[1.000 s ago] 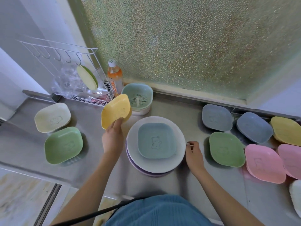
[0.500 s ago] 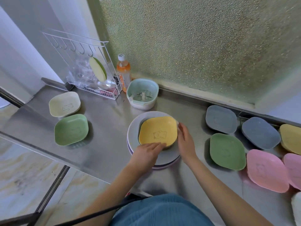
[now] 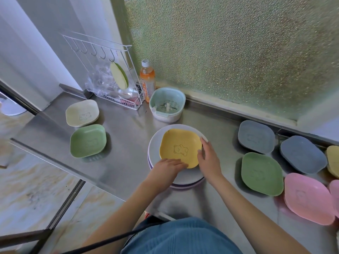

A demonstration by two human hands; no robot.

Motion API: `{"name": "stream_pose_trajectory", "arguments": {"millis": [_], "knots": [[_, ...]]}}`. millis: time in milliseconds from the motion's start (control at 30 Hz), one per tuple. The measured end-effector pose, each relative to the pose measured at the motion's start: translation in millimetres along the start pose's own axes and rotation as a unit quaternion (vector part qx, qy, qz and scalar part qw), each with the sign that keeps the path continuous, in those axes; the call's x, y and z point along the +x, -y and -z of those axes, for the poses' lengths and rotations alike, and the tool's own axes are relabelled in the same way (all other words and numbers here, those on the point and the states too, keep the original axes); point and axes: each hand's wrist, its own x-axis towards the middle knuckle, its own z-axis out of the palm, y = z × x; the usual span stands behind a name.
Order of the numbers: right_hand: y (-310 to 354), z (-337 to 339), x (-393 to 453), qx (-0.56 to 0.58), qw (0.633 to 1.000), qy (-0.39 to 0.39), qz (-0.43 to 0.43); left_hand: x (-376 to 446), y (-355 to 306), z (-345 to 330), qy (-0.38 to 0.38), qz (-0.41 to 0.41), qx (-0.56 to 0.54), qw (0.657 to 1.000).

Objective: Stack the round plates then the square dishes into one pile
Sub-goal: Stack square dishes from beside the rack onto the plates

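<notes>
A pile of round plates [image 3: 156,142], white on top and purple below, stands on the steel counter in the middle. A yellow square dish [image 3: 180,146] with a bear outline lies on top of the pile. My left hand [image 3: 167,166] rests on the dish's near edge with fingers on its rim. My right hand [image 3: 208,158] touches the dish's right edge. Left of the pile lie a cream square dish [image 3: 82,113] and a green square dish [image 3: 88,140]. To the right lie two grey-blue dishes [image 3: 255,136], a green one [image 3: 261,174], pink ones [image 3: 308,197] and a yellow one [image 3: 333,160].
A white wire rack [image 3: 117,83] with hooks and a green-rimmed plate stands at the back left. Beside it are an orange drink bottle [image 3: 147,78] and a mint strainer tub [image 3: 167,104]. The counter's front edge [image 3: 60,165] drops to a tiled floor. Frosted glass closes the back.
My left hand carried the yellow dish from the left and set it on the pile over the blue dish. My right hand moved from the pile's side to the dish's edge.
</notes>
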Motion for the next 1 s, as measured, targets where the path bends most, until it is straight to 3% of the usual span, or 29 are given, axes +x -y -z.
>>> {"name": "stream_pose_trajectory", "arguments": {"millis": [67,133,267,333,500,633,833,1000], "knots": [[-1.2,0.1,1.1,-0.005,1.0,-0.002,0.005,-1.6,1.3,0.5,-0.025,0.008,-0.044,0.999],[-2.2,0.6,0.4,0.011,1.0,-0.01,0.003,-7.0,3.3,3.4,-0.101,0.041,-0.127,0.986],[-5.9,1.6,-7.5,0.127,0.99,-0.024,-0.061,-15.0,28.0,16.0,-0.261,0.233,-0.24,0.905],[-7.2,1.1,-11.0,0.171,0.981,-0.027,-0.087,-17.8,56.7,18.3,-0.287,0.299,-0.234,0.88],[-7.4,-6.8,-9.5,0.249,0.955,-0.058,-0.154,-33.1,125.7,15.5,-0.218,0.432,-0.145,0.863],[-13.0,-13.0,-6.4,0.236,0.953,-0.078,-0.173,-45.8,162.6,12.6,-0.163,0.499,-0.107,0.844],[-11.5,-15.0,-3.3,0.208,0.956,-0.095,-0.185,-53.0,192.6,8.8,-0.068,0.542,-0.105,0.831],[-10.5,-16.6,-1.4,0.175,0.961,-0.103,-0.188,-50.4,203.7,7.6,-0.042,0.522,-0.045,0.851]]}}
